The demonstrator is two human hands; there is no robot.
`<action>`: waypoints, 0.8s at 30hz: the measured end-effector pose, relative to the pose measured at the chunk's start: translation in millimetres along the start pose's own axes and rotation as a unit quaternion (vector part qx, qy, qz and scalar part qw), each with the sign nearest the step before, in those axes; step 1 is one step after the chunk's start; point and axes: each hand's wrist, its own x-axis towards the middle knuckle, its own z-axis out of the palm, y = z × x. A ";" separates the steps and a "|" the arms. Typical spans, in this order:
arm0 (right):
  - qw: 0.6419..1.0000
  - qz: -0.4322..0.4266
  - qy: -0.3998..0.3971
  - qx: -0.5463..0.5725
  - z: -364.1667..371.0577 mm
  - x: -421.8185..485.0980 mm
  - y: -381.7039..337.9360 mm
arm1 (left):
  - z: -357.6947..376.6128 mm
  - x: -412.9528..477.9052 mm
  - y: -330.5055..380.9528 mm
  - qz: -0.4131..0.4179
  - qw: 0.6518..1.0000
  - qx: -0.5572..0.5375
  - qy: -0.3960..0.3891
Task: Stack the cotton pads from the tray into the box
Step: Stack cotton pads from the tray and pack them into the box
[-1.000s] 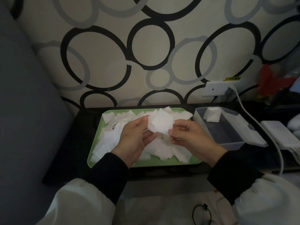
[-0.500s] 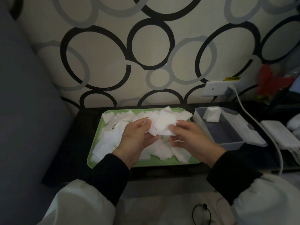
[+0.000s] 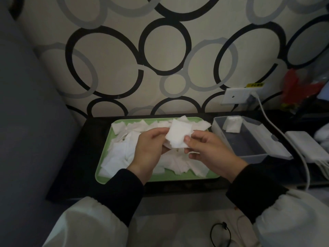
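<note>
Over the green tray (image 3: 178, 177) mid-frame, you are pinching cotton pads (image 3: 178, 136) between left hand (image 3: 149, 148) and right hand (image 3: 210, 150), squarer than a second ago, nearly ready for the box (image 3: 249, 150).

The surface (image 3: 76, 157) is dark, almost black, and runs along the foot of the ring-patterned wall. A green tray (image 3: 178, 177) sits on it left of middle, its long side toward me. Just beside the tray on the right stands an open grey box (image 3: 256, 157), its lid (image 3: 276, 147) lying flat along the box's right wall. Further right lies a white power block (image 3: 306, 145), and a white cable (image 3: 274, 126) trails across the surface between lid and block.
</note>
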 end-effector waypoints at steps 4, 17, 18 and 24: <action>1.000 -0.002 0.025 -0.015 -0.6 1.9 0.4 | 5.8 -2.7 10.3 -0.036 0.995 -0.089 -0.014; 0.995 -0.018 0.048 -0.089 0.1 1.8 0.1 | 7.7 -3.8 -1.4 0.001 0.999 -0.052 -0.011; 0.994 -0.019 0.050 -0.092 0.2 1.8 0.1 | 7.2 -3.7 -1.8 0.003 0.999 -0.052 -0.009; 0.996 -0.006 0.070 -0.056 -0.9 0.5 -4.6 | 3.2 0.5 -4.4 0.001 0.998 -0.062 0.012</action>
